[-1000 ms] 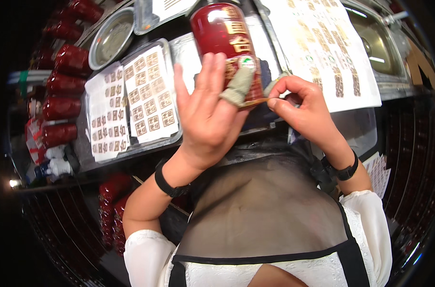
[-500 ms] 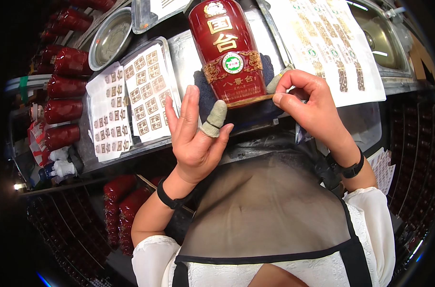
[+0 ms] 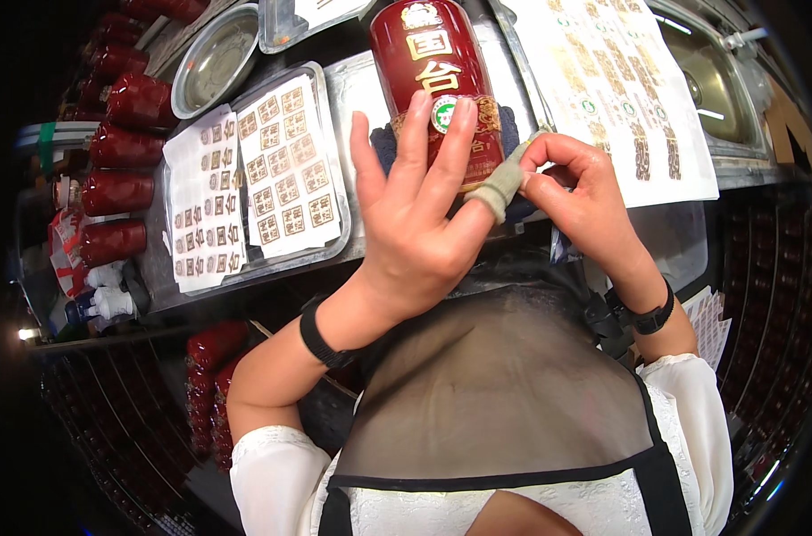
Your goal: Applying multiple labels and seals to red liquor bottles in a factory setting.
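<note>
A dark red bottle (image 3: 430, 54) with gold lettering and a round green-and-white emblem lies on a dark blue cloth (image 3: 510, 132). My left hand (image 3: 424, 228) is spread in front of its lower part and hides much of it. A grey-green cloth finger cover (image 3: 498, 189) sits on my left index finger, which reaches across to the fingertips of my right hand (image 3: 577, 183). My right thumb and index finger are closed in a pinch beside the bottle's base. Whatever they pinch is too small to make out.
On the left, a metal tray (image 3: 341, 219) carries gold decal sheets (image 3: 285, 170), with a steel bowl (image 3: 214, 62) behind. Another decal sheet (image 3: 624, 98) lies right of the bottle, beside a metal basin (image 3: 714, 89). Several red bottles (image 3: 120, 143) line the far left.
My left hand has moved right, from beside the bottle to in front of it, bringing its covered index finger to my right fingertips. My right hand has barely moved.
</note>
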A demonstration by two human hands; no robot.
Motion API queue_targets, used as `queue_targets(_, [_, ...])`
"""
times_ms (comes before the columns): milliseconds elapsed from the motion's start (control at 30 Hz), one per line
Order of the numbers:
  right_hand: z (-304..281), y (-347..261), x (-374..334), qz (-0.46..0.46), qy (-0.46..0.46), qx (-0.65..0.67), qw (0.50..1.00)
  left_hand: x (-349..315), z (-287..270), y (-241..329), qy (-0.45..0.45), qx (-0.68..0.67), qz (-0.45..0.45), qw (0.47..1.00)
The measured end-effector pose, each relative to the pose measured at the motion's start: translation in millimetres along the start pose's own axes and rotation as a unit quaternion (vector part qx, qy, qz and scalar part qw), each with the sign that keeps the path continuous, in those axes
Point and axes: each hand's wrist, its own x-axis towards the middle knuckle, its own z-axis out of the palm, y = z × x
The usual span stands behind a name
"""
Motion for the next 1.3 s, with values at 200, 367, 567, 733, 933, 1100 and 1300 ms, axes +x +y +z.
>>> queue_targets(200, [-2.2,-0.2,-0.4,0.002,0.005,0.003,1.000,-2.3,12.0,-8.9,0.068,-0.071,-0.061,0.993])
queue_targets(367, [-3.1,-2.3,-2.8,0.003,0.002,0.000,1.000,-25.0,6.7,-14.7,0.040,-0.102,-0.112,0.988])
queue_targets(567, [-5.0,-3.2,-1.4,-0.007,-0.002,0.018,1.000,-51.6,-1.7,-13.2,0.034,-0.079,-0.093,0.992])
queue_targets(733, [-7.8,-4.1,-2.6,0.034,-0.019,-0.001,0.999,-50.8,-1.0,-10.9,0.032,-0.055,-0.058,0.996])
queue_targets(933, [-4.5,1.7,0.1,-0.004,0.013,0.003,1.000,-32.0,-5.3,-8.3,0.027,-0.030,-0.033,0.999])
queue_targets(1100, [-2.6,4.8,1.7,-0.010,0.015,0.002,1.000,-17.0,-8.1,-3.2,0.019,-0.032,-0.032,0.999])
queue_targets(1300, [-1.9,3.5,0.5,-0.001,0.016,0.004,1.000,5.4,6.8,-1.6,0.032,0.024,0.006,0.999])
